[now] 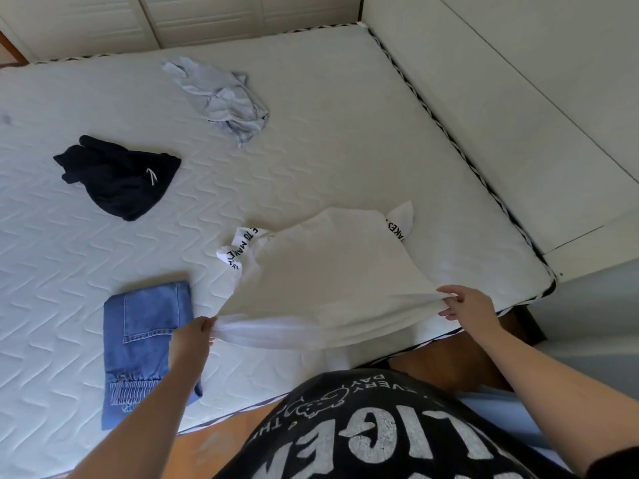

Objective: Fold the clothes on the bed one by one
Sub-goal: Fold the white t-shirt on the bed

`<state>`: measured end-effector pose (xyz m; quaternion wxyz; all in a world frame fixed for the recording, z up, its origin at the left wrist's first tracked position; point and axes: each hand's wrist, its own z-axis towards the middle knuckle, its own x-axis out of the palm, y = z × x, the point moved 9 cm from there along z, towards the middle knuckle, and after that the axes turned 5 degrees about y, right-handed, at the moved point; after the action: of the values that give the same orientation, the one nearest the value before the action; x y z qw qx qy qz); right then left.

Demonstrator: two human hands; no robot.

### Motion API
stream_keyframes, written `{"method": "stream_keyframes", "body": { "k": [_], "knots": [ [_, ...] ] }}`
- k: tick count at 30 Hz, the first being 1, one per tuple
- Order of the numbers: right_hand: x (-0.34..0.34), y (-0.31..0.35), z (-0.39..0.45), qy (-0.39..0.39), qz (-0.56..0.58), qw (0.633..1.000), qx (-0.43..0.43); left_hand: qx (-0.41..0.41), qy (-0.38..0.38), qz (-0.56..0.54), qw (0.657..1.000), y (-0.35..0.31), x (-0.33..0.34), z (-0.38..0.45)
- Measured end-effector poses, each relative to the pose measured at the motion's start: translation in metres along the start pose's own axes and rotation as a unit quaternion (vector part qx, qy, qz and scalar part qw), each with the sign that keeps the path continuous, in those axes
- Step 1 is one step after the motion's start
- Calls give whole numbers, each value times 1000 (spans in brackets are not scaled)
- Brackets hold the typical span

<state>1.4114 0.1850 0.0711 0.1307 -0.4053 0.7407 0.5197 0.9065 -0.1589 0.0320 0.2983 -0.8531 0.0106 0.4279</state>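
Both hands (193, 335) (465, 304) pinching white T-shirt (332, 271) hem, folded jeans (145, 340) beside

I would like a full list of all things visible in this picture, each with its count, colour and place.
white T-shirt: one, white with black lettering on the sleeves, near edge of the bed, hem held up at both corners
folded jeans: one, blue denim, near left of the bed, left of the T-shirt
dark garment: one, black with a white drawstring, crumpled, left of the bed
light garment: one, pale grey-blue, crumpled, far middle of the bed
mattress: one, white quilted, fills most of the view
cabinet doors: white, behind the bed
left hand: one, grips the left hem corner
right hand: one, fingers pinch the right hem corner
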Motion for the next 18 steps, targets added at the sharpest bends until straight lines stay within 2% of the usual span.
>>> {"method": "stream_keyframes", "body": {
  "k": [2, 4, 8, 13, 18],
  "knots": [
    [-2, 3, 1, 0, 47, 999, 4, -17, 19, -11, 1000, 5, -2, 4],
    [-4, 4, 2, 2, 100, 995, 12, -18, 47, -71, 996, 6, 2, 8],
    [3, 12, 2, 30, 124, 992, 17, 6, 61, -166, 984, 1, 6, 9],
    [22, 13, 2, 88, 127, 987, 42, -65, 52, -237, 968, 2, 14, 11],
    [25, -3, 14, 48, 143, 985, 87, -118, 37, -256, 959, 8, 29, 8]
  ]
}}
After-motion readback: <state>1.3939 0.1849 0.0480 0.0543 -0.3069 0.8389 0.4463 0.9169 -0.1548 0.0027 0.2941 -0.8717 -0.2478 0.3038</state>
